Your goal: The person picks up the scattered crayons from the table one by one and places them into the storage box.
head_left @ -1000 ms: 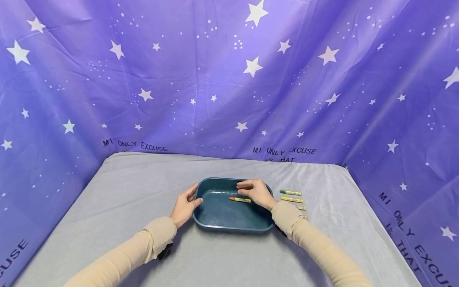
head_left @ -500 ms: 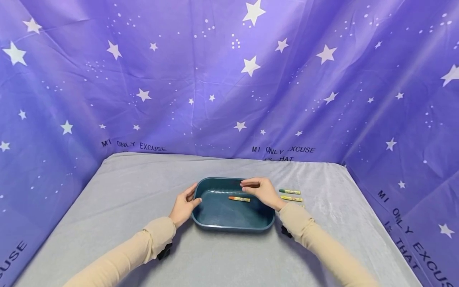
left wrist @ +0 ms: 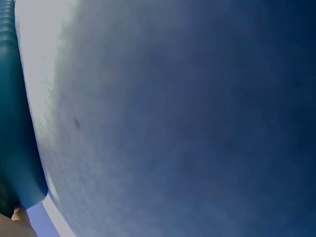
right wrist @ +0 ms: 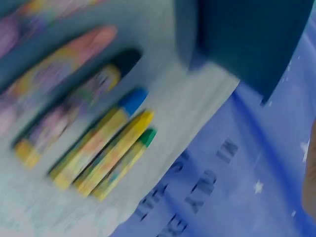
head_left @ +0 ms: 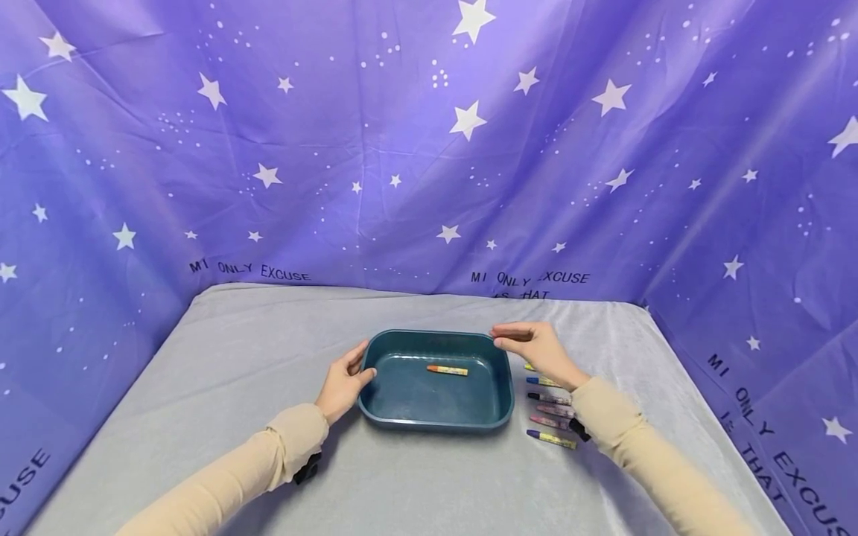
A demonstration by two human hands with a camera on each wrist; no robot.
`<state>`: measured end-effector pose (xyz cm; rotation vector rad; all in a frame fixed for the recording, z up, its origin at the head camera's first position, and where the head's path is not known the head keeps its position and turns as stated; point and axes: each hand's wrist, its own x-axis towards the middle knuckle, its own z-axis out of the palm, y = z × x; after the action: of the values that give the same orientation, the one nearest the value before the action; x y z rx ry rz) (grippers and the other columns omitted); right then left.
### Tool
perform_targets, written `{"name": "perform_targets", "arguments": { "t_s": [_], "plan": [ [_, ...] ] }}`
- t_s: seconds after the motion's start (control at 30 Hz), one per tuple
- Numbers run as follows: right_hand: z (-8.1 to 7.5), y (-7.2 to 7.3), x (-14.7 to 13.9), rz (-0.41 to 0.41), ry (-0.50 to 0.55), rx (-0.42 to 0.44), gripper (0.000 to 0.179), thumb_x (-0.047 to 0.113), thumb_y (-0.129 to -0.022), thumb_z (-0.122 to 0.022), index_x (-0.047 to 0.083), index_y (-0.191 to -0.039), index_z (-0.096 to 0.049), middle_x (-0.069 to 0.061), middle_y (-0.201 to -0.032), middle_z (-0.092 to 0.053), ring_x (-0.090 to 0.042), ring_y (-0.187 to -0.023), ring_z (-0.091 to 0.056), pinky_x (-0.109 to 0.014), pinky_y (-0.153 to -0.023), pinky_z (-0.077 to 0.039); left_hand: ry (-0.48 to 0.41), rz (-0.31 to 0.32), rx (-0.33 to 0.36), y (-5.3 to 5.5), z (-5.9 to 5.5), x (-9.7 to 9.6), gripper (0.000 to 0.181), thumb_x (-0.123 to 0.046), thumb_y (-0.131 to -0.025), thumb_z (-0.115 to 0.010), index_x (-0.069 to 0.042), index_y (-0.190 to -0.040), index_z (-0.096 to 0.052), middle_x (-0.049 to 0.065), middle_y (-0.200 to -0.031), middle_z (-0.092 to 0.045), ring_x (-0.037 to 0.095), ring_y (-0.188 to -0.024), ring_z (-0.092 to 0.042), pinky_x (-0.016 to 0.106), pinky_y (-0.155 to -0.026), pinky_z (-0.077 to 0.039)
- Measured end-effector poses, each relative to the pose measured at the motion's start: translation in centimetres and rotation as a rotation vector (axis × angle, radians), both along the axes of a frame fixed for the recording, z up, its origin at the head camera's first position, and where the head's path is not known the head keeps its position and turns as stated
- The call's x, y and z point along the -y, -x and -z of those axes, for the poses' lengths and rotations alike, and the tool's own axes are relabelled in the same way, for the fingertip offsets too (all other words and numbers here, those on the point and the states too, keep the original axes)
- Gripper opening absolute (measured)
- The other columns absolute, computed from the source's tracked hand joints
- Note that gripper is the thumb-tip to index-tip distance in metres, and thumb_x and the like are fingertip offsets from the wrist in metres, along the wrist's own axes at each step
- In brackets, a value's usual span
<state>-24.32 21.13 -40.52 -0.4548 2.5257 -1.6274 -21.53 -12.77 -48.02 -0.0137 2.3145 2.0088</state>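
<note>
A dark teal plastic tray [head_left: 436, 426] stands on the cloth-covered table. My left hand [head_left: 343, 383] grips its left side, thumb over the rim and fingers along the outer wall. Inside the tray lies one orange crayon [head_left: 447, 370]. My right hand [head_left: 534, 350] hovers by the back right corner, fingers extended and holding nothing. Beneath and in front of that hand runs a row of crayons, among them a blue crayon [head_left: 541, 382], a black crayon [head_left: 550, 398] and a dark blue crayon [head_left: 551, 438]. The green crayon [right wrist: 126, 165] shows only in the right wrist view, hidden from the head view.
Grey cloth [head_left: 268, 327] covers the table. Purple star-printed curtains [head_left: 415, 149] hang behind it and along both sides. In the right wrist view, a yellow crayon [right wrist: 116, 153] lies between the green and blue ones.
My right hand has moved out of the tray, right past its back corner toward the crayons. The orange crayon stays where it lay. The left hand keeps its hold on the tray.
</note>
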Motion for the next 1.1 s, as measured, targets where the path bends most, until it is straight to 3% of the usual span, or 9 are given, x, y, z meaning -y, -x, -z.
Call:
{"name": "perform_targets", "arguments": {
  "t_s": [0.13, 0.37, 0.7, 0.87, 1.1],
  "plan": [
    [-0.2, 0.2, -1.9, 0.057, 0.023, -0.043, 0.039, 0.025, -0.083, -0.067, 0.002, -0.115, -0.064, -0.013, -0.111, -0.066, 0.000, -0.092, -0.064, -0.021, -0.083, -0.053, 0.004, 0.000, 0.002, -0.1, -0.1, 0.0, 0.063, 0.004, -0.085, -0.056, -0.003, -0.142, -0.031, 0.018, -0.145, -0.034, 0.028, -0.131, -0.036, 0.040, -0.101, -0.039],
    [0.5, 0.8, -4.8, 0.105, 0.068, -0.094, 0.043, 0.022, -0.082, -0.069, -0.004, -0.116, -0.061, 0.008, -0.101, -0.070, 0.002, -0.090, -0.064, -0.016, -0.081, -0.052, 0.014, -0.005, -0.005, 0.0, -0.1, 0.1, 0.062, 0.004, -0.085, -0.056, -0.003, -0.142, -0.032, 0.018, -0.144, -0.035, 0.028, -0.131, -0.037, 0.039, -0.100, -0.040],
    [2.9, 1.9, -8.1, 0.125, -0.021, -0.034, 0.047, 0.018, -0.081, -0.069, -0.009, -0.118, -0.057, -0.020, -0.112, -0.063, 0.007, -0.087, -0.062, -0.013, -0.079, -0.051, 0.000, 0.000, -0.003, -0.1, 0.0, -0.1, 0.060, 0.004, -0.085, -0.056, -0.003, -0.141, -0.034, 0.021, -0.141, -0.038, 0.029, -0.129, -0.039, 0.040, -0.100, -0.040],
    [4.2, 2.4, -9.0, 0.140, -0.057, 0.003, 0.043, 0.013, -0.082, -0.069, -0.008, -0.117, -0.058, -0.024, -0.114, -0.060, 0.006, -0.086, -0.062, -0.011, -0.079, -0.049, 0.006, 0.000, 0.000, -0.1, 0.0, 0.0, 0.060, 0.003, -0.086, -0.056, -0.004, -0.141, -0.035, 0.019, -0.142, -0.037, 0.029, -0.129, -0.038, 0.039, -0.100, -0.040],
    [6.1, 3.4, -9.6, 0.154, -0.141, 0.036, 0.041, 0.013, -0.082, -0.068, -0.004, -0.118, -0.059, -0.021, -0.115, -0.062, 0.000, -0.091, -0.063, -0.012, -0.083, -0.048, 0.005, 0.000, 0.006, 0.0, 0.0, 0.0, 0.061, 0.003, -0.086, -0.056, -0.004, -0.141, -0.034, 0.019, -0.143, -0.036, 0.028, -0.130, -0.038, 0.039, -0.100, -0.040]
  ]
}}
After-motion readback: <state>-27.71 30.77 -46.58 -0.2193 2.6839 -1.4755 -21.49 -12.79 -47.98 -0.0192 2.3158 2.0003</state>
